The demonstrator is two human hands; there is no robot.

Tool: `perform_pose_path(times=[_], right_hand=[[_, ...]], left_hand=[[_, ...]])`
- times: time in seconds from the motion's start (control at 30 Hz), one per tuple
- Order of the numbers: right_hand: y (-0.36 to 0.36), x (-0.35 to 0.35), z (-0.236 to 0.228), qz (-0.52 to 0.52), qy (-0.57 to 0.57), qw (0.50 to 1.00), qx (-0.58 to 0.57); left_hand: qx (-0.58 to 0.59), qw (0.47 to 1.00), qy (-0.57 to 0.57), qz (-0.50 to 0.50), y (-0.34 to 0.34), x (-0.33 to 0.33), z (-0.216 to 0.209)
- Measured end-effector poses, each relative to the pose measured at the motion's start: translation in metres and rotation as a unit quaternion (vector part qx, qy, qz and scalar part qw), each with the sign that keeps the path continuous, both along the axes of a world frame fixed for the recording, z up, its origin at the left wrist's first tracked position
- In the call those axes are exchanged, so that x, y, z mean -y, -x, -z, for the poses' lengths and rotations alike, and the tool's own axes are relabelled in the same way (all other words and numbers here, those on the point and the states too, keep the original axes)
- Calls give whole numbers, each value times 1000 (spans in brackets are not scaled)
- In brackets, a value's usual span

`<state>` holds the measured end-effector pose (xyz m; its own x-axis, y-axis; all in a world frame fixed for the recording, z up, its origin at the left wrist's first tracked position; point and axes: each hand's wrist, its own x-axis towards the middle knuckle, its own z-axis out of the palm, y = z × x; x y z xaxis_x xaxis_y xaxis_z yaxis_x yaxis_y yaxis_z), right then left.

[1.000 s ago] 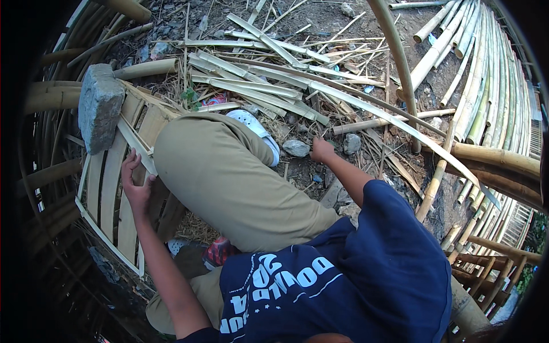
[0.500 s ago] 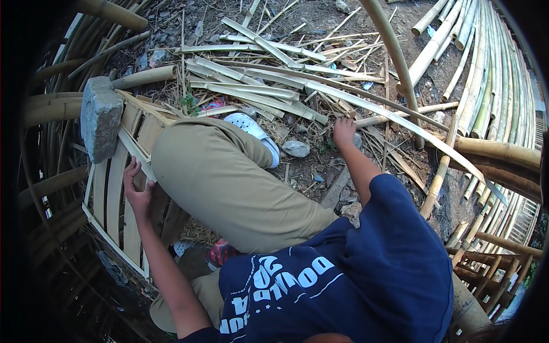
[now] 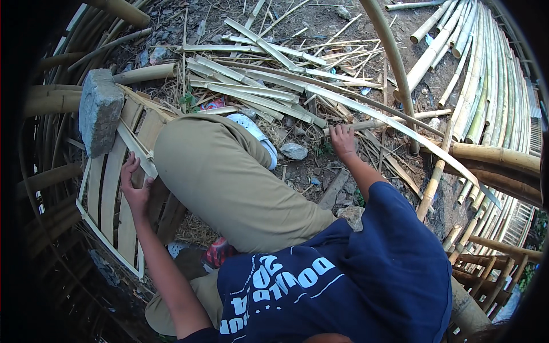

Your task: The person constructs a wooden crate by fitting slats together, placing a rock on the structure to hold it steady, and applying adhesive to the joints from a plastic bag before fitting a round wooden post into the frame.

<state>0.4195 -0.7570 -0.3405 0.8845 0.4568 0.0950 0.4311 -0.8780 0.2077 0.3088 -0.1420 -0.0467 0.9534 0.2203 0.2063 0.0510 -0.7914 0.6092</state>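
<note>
My left hand point(image 3: 136, 186) is by my knee, its thumb and fingers apart, beside a loose pale bamboo strip point(image 3: 136, 150). Beneath that strip is a panel of flat bamboo slats point(image 3: 108, 191), with a rough grey block point(image 3: 101, 111) resting at its far end. On the right, my right hand point(image 3: 343, 142) reaches to the ground, fingers bent over the near end of a thin bamboo pole point(image 3: 374, 123). How firmly it grips is hard to see. A long split bamboo strip point(image 3: 394, 124) arcs just above it.
Split bamboo pieces point(image 3: 246, 88) lie piled ahead. At the right are many bamboo poles point(image 3: 483, 86) in a row, an upright bent pole point(image 3: 394, 57) and thick horizontal bamboo point(image 3: 492, 154). A grey stone point(image 3: 294, 151) lies near my white clog point(image 3: 251, 128). Bamboo framing point(image 3: 54, 108) stands left.
My right hand has come slightly nearer, and the thin pole has shifted a little leftward, its end now showing past my fingers. My left hand has stayed about where it was.
</note>
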Motion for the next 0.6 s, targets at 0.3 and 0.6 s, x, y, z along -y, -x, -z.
perform_pose_path(times=[0.3,0.6], right_hand=[[-36,-66,-17,35,-127,961,-244],[-92,-139,-54,46,-24,867,-496]], left_hand=[[-6,1000,-1,-23,-2,7,-4],[41,999,-1,-24,-5,5,0]])
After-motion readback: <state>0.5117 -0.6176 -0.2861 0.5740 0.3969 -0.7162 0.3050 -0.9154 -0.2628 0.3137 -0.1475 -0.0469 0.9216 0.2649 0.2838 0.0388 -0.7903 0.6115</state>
